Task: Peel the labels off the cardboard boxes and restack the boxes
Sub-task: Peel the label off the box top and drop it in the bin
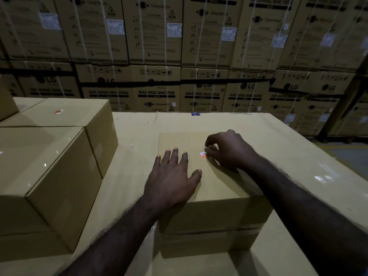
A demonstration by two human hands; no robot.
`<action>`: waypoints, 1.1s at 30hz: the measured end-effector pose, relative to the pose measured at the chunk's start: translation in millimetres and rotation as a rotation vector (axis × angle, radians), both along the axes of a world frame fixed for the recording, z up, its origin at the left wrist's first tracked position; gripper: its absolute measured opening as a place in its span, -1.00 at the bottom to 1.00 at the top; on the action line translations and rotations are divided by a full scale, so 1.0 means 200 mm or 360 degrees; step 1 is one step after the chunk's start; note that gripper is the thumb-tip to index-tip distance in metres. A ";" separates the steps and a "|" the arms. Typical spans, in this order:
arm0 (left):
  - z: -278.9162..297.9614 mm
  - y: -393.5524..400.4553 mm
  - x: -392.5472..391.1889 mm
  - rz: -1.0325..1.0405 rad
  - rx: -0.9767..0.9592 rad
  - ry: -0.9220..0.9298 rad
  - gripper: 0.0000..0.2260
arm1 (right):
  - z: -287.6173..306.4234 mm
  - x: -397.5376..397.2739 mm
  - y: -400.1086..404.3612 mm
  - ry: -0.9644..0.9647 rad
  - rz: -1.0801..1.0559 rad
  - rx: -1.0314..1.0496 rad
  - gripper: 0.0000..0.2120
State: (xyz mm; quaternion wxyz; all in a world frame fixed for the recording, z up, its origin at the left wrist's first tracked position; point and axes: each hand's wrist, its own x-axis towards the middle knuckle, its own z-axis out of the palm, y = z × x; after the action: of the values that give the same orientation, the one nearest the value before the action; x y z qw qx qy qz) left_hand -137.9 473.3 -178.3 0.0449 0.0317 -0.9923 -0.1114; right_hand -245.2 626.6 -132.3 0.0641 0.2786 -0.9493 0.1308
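Observation:
A brown cardboard box point(215, 208) stands in front of me on a large flat carton. On its top sits a small orange and white label point(203, 154). My left hand point(173, 180) lies flat on the box top with fingers spread, just left of the label. My right hand point(227, 150) is curled over the label's right edge, fingertips pinching at it. Two more plain boxes stand at the left: a near one point(49, 176) and a far one point(79, 116) carrying a small orange label point(58, 111) on its top.
The large flat carton point(278, 136) serves as the work surface and extends right and back. A wall of stacked washing machine cartons point(159, 56) fills the background. A strip of floor point(346, 156) shows at the far right.

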 end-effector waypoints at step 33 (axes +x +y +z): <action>0.00 0.00 0.00 -0.0013 -0.0035 -0.0031 -0.37 | -0.07 0.03 0.06 -0.0281 -0.0069 -0.0456 -0.71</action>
State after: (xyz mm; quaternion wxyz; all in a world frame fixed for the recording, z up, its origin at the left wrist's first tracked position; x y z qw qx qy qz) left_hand -138.0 473.6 -178.3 0.0350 0.0281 -0.9939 -0.1003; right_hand -238.8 639.4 -146.3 0.0225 0.2335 -0.9287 0.2872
